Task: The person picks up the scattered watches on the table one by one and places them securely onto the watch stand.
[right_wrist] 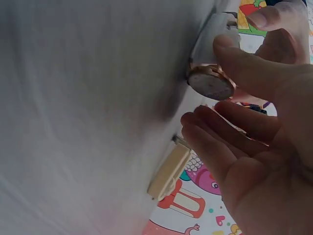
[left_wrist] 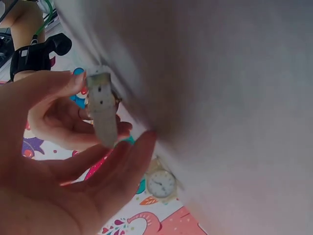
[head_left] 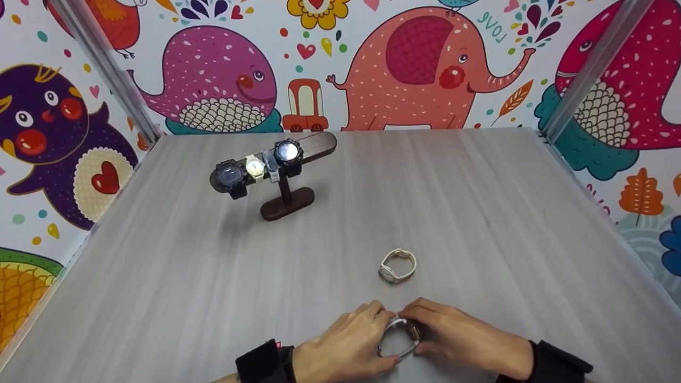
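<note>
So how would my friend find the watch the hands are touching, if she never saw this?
Find the grey table, then its near side, where the left hand and right hand are. Between them is the white-strapped watch with a coppery case. The cream watch lies alone just beyond, and other watches sit on the brown stand; only this one is being held.

Spreads out as a grey wood-grain tabletop (head_left: pixel 505 223); bears a dark brown watch stand (head_left: pixel 287 205) toward the back left and, nearer the front, a cream watch (head_left: pixel 388 274) lying on its side. Probably also supports the white-strapped watch (right_wrist: pixel 212 84), partly hidden.
</note>
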Tool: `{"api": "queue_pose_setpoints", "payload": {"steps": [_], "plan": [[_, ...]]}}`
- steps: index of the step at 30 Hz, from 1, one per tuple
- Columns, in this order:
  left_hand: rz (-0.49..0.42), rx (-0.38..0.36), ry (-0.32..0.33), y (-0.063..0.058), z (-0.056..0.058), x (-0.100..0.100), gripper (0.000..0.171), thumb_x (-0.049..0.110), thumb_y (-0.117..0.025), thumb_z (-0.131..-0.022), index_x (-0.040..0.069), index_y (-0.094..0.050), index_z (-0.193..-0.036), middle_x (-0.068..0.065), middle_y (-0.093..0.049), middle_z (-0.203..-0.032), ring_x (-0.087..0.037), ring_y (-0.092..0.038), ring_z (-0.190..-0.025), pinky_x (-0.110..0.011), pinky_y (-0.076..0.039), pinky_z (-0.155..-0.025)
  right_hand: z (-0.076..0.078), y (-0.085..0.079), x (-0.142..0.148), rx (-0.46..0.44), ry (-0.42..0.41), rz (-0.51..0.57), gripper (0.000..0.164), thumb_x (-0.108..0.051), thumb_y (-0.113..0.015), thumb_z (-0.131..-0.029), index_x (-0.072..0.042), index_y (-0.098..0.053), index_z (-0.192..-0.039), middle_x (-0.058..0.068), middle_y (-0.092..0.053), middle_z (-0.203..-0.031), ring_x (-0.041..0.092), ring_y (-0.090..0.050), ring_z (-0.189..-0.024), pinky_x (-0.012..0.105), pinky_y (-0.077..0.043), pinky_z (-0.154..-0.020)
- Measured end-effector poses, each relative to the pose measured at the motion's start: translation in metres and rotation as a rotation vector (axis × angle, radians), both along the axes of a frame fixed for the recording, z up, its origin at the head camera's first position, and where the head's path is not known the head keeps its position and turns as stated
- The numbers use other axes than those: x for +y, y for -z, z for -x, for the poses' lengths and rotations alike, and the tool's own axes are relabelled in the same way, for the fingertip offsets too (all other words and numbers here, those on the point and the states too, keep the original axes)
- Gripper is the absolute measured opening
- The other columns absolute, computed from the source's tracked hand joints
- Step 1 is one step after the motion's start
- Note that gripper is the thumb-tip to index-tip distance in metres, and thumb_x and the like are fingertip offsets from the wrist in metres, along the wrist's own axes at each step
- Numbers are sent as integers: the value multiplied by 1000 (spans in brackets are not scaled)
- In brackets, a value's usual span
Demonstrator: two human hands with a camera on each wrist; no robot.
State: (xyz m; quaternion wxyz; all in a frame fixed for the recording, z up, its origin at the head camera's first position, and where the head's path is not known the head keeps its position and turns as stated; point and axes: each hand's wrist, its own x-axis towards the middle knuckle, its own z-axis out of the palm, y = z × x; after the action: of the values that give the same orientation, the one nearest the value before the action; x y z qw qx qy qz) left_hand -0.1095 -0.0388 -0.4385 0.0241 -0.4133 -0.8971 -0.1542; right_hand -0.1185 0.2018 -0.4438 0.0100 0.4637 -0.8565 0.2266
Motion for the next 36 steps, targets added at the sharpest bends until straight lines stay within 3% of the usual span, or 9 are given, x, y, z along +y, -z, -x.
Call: {"api": "queue_pose_setpoints", "payload": {"steps": [8, 14, 19, 26, 29, 36], "plan": [[120, 54, 34, -6, -1, 2, 37, 40, -76, -84, 11, -67, -106, 4, -62, -91, -6, -56, -78, -16, -47, -61, 1, -3, 0, -52, -9, 18, 36, -26, -77, -88, -10, -66, -119, -4, -68, -109, 5, -64, -98, 22, -57, -79], [102, 27, 30, -12, 1, 0, 40, 38, -76, -85, 11, -66, -112, 4, -64, -94, -6, -59, -79, -17, -50, -61, 4, -10, -1, -1, -21, 64, 34, -27, -78, -88, -11, -67, -115, -6, -68, -109, 5, -65, -99, 23, -58, -81], [41, 42, -16, -16, 4, 0, 47, 31, -75, -86, 6, -64, -124, 0, -66, -100, -9, -65, -83, -19, -55, -62, 11, -17, -2, 71, -43, 174, 35, -19, -80, -85, -8, -65, -115, -1, -69, -110, 10, -67, -99, 24, -58, -83], [-99, 21, -67, -24, 10, -1, 56, 20, -76, -85, 5, -56, -135, -2, -61, -106, -4, -59, -73, -15, -49, -54, 20, -29, -4, 125, -22, 269, 44, -16, -82, -82, -8, -62, -120, 2, -68, -112, 14, -67, -100, 6, -48, -93], [-167, 13, -71, -25, 13, -2, 58, 15, -75, -85, 3, -54, -137, -4, -60, -111, -3, -56, -70, -13, -48, -55, 23, -36, -7, 152, -14, 290, 47, -12, -84, -79, -7, -62, -121, 4, -68, -111, 15, -67, -100, 6, -48, -94], [-358, -83, -78, -26, 19, 1, 63, 10, -77, -86, -1, -50, -142, -10, -60, -123, -10, -66, -89, -12, -54, -70, 25, -49, -18, 291, 27, 366, 44, -19, -85, -80, -3, -64, -115, 5, -68, -106, 18, -69, -96, 11, -52, -93]]}}
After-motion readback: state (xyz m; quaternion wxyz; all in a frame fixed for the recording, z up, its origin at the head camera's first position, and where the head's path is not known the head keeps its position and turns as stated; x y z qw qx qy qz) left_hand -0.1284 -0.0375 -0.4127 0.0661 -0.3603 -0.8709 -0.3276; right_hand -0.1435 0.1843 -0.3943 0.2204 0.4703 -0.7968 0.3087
